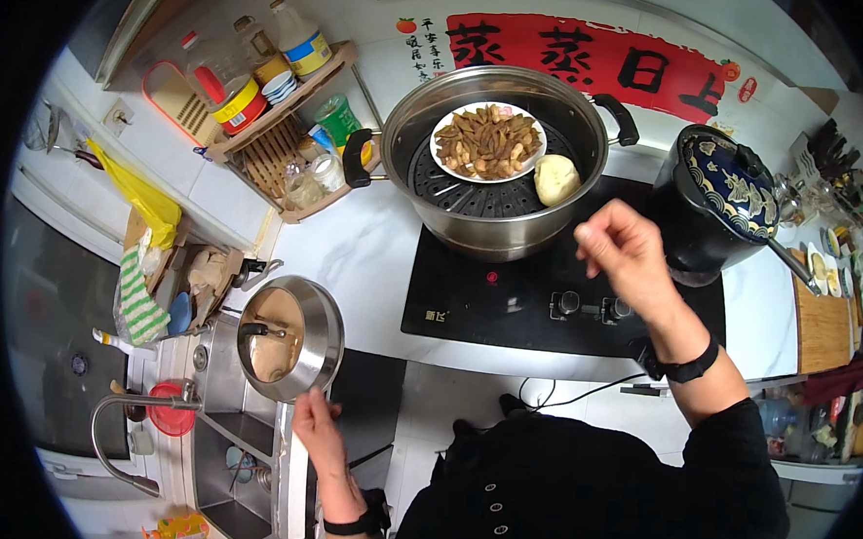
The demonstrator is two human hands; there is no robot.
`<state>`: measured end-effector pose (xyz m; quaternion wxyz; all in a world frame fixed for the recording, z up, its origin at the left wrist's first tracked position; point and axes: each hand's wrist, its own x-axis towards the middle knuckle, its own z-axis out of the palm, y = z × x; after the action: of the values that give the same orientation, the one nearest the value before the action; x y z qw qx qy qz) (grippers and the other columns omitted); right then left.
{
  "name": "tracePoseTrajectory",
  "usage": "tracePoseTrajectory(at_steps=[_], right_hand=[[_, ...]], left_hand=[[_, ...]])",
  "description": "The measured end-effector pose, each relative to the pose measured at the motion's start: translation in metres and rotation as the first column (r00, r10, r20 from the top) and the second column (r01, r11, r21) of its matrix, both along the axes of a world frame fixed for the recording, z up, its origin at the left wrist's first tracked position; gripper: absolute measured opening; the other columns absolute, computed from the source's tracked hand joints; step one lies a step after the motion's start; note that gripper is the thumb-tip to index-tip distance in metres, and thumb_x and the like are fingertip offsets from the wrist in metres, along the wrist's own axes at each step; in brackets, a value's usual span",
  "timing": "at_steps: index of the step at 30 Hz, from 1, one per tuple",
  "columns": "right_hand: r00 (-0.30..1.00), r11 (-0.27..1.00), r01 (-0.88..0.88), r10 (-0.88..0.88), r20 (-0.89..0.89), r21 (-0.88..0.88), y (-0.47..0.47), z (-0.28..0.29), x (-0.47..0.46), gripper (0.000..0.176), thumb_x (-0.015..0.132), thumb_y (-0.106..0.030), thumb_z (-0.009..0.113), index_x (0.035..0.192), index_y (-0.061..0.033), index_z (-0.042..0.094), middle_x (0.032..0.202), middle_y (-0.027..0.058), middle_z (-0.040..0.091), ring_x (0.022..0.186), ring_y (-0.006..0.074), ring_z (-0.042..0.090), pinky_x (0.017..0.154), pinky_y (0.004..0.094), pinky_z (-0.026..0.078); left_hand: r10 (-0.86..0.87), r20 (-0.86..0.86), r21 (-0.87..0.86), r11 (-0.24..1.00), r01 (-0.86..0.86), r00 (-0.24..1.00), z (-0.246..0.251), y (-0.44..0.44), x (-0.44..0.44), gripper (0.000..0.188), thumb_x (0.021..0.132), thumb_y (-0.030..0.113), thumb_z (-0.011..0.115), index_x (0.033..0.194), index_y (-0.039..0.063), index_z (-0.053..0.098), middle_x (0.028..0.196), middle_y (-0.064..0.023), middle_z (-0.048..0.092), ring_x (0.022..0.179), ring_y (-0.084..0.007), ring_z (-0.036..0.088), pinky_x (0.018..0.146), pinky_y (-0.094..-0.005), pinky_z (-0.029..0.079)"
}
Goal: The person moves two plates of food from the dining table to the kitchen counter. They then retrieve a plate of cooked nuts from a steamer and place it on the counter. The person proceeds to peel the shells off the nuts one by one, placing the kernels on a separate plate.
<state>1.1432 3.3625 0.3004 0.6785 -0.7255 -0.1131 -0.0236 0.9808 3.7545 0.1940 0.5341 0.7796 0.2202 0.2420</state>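
My left hand (pixel 318 428) grips the lower rim of a steel lid with a glass centre (pixel 328 337), which is tilted over the sink and counter corner. A black handle crosses its glass. My right hand (pixel 622 261) hovers over the cooktop, just right of the steamer pot, fingers loosely curled and nothing visible in them. Uncovered, the steel steamer pot (pixel 488 236) stands on the black cooktop (pixel 466 308). On its perforated steamer tray (pixel 450 193) lie a white plate (pixel 435 149) heaped with brown pods and peanuts, and a pale steamed bun (pixel 557 181).
A dark lidded pot (pixel 698 210) with a long handle stands to the right, near a wooden board (pixel 823 334). At left are the sink (pixel 234 471), its curved faucet (pixel 101 424) and a corner rack (pixel 293 108) with bottles and jars. A cable (pixel 586 398) hangs below the counter.
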Motion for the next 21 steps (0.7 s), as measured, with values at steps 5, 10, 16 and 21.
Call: tracePoseTrajectory(at_steps=[5,10,16,21], right_hand=[[0.975,0.935,0.176,-0.123,0.185,-0.308,-0.022,0.036,0.05,0.014,0.085,-0.009,0.064,0.083,-0.0021,0.052,0.072,-0.0008,0.054,0.065,0.0055,0.051,0.056,0.0202,0.044],[0.981,0.475,0.126,0.073,0.182,-0.871,-0.002,0.044,0.102,0.044,0.073,-0.025,0.074,0.101,0.0037,0.056,0.092,0.0208,0.061,0.089,0.0319,0.061,0.077,0.0385,0.049],[0.993,-0.032,-0.121,0.013,-0.121,-0.992,0.029,0.032,0.147,0.056,0.073,-0.038,0.072,0.107,0.0045,0.059,0.106,0.0193,0.063,0.101,0.0341,0.06,0.089,0.0375,0.046],[0.947,-0.106,-0.312,-0.118,-0.299,-0.944,0.047,0.026,0.155,0.073,0.068,-0.049,0.074,0.111,0.0065,0.051,0.103,0.0209,0.063,0.102,0.0332,0.06,0.091,0.0371,0.044]], left_hand=[[-0.272,0.089,-0.1,0.955,0.281,0.958,0.026,-0.038,0.071,0.034,0.094,0.017,0.055,0.063,0.006,0.043,0.058,0.0011,0.046,0.055,-0.0058,0.043,0.054,-0.0211,0.037],[-0.45,0.193,-0.161,0.862,0.481,0.872,0.033,-0.041,0.124,0.03,0.093,0.015,0.057,0.066,0.005,0.045,0.061,0.0004,0.05,0.058,-0.0054,0.046,0.057,-0.0199,0.037],[-0.553,0.126,-0.202,0.798,0.567,0.824,0.025,-0.036,0.153,0.03,0.092,0.018,0.058,0.067,0.005,0.046,0.061,0.0001,0.051,0.059,-0.0052,0.046,0.057,-0.02,0.038],[-0.57,0.147,-0.19,0.786,0.588,0.808,0.025,-0.025,0.176,0.028,0.092,0.016,0.057,0.069,0.005,0.046,0.061,0.0002,0.05,0.059,-0.0053,0.047,0.058,-0.0199,0.039]])
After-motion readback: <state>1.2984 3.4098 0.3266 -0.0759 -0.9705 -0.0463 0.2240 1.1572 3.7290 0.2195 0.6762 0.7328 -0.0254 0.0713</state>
